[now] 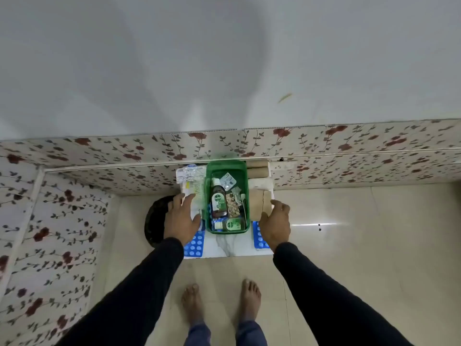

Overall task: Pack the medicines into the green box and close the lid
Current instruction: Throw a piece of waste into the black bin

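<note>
Nearest the camera, two bare feet (220,299) stand on pale floor tiles (349,245), with dark sleeves reaching forward from both sides. Just beyond them a small white marble-patterned table (225,247) carries two blue blister sheets (194,244), one at each near corner, each partly under a hand. On that side the left hand (181,217) lies palm down, fingers spread and loose, over a pale packet (197,193) just left of the green box (227,198); it grips nothing that can be made out. Opposite it, the right hand (275,222) is likewise open and flat, resting at the edge of a tan roll (260,203) just right of the box. Between the hands the green box stands with its top uncovered, holding a brown Dettol bottle (219,201), a smaller green-labelled bottle (230,224), foil strips (228,180) and other small items. Farther back lie a clear plastic packet (190,172) and more tan rolls (257,168). Behind everything rises a floral-patterned wall (349,151).
</note>
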